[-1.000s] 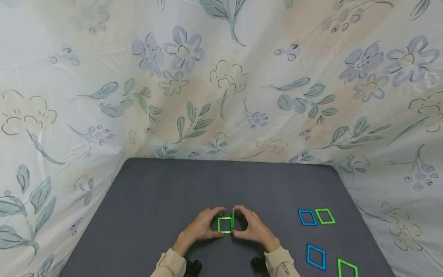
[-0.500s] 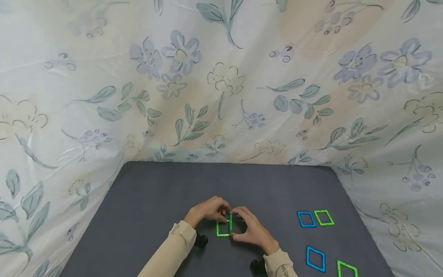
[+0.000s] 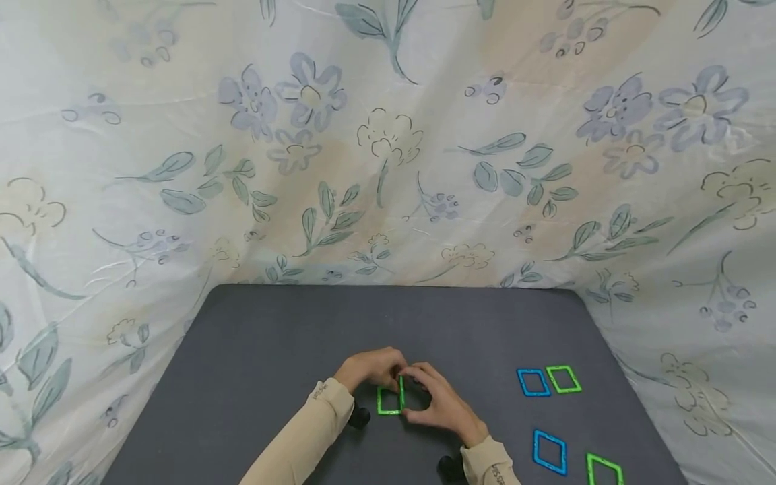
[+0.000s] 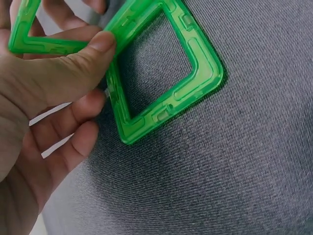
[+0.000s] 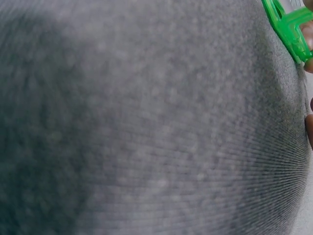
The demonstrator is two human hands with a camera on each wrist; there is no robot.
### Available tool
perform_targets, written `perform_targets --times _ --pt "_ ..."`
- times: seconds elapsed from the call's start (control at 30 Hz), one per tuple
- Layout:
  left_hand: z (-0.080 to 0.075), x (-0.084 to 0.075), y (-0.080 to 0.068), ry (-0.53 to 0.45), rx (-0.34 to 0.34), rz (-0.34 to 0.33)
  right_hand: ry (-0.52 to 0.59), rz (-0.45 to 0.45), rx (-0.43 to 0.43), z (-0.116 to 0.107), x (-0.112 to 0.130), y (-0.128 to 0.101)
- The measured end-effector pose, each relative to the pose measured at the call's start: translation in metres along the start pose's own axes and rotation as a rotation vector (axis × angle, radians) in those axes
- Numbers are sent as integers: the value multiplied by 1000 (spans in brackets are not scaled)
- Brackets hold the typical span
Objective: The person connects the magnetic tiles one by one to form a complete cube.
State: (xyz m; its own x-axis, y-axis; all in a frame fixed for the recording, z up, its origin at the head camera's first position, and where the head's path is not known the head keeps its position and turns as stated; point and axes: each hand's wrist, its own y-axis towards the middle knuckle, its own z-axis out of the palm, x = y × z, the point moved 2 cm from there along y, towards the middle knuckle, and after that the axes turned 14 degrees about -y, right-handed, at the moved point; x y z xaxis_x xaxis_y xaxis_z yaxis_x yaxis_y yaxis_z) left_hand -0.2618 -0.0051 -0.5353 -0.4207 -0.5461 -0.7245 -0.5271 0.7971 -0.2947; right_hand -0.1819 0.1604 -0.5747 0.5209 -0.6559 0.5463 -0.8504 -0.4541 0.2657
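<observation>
Two green see-through square magnetic tiles meet at an edge in the middle of the table. One flat tile [image 3: 389, 412] lies on the cloth; the other, an upright tile [image 3: 401, 394], stands along its right side. My left hand [image 3: 376, 367] reaches over the far side and pinches the tiles near their shared corner, the thumb [image 4: 93, 56] across the green edge in the left wrist view. My right hand [image 3: 441, 401] holds the upright tile from the right, thumb at the near end and fingers at the far end. The right wrist view catches only part of the green tiles [image 5: 288, 27].
To the right lie a blue tile [image 3: 519, 382] and a green tile [image 3: 548, 379] side by side. Nearer me are another blue tile [image 3: 536, 453] and a green tile [image 3: 589, 470], cut off by the frame. Flowered cloth [image 3: 388, 202] surrounds the dark table [image 3: 273, 323].
My left hand has moved from the flat tile's left side to its far side, near the upright tile. The right hand keeps its hold. The view has shifted slightly.
</observation>
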Motion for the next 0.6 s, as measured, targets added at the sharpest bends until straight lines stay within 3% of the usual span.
perform_targets --times 0.23,0.43,0.6 --pt "2 -1 6 95 27 -25 19 -12 22 -1 0 -1" --pt "4 0 6 179 18 -41 -18 -79 6 -1 -3 -3" --pt "4 2 1 201 25 2 -6 -86 43 -3 -3 -4"
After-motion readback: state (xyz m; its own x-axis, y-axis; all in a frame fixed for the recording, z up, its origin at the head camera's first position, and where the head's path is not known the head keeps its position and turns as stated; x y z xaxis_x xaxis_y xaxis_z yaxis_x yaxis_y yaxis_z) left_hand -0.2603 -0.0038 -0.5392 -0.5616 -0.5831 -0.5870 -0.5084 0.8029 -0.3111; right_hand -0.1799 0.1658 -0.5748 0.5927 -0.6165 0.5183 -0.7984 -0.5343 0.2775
